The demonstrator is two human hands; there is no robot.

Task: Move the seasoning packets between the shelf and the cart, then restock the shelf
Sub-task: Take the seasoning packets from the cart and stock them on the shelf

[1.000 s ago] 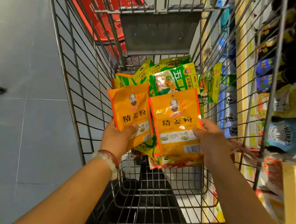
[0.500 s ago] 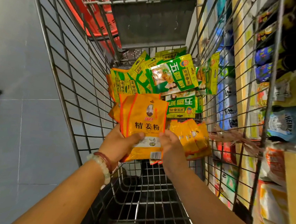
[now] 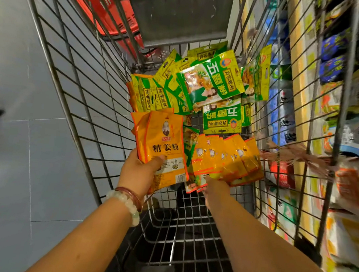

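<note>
1. Your wire cart [image 3: 83,96] is what's carrying everything, parked on a grey tiled floor [image 3: 7,163].
2. Green packets [image 3: 210,81] are piled at the far end of its bottom.
3. A fanned row of orange packets [image 3: 228,160] sits nearer you, just beside the right wall.
4. The shelf [image 3: 297,81] alongside is crammed with blurry packaged goods.

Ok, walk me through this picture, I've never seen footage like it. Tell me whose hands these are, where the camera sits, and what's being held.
There is no machine here: a person wears a camera on the head, looking down at their own bare hands. They reach into a wire shopping cart beside a stocked shelf. The left hand grips a bundle of orange seasoning packets. The right hand reaches for a fanned row of orange packets lying in the cart; whether it grips them is unclear. Green packets are piled further in.
</note>
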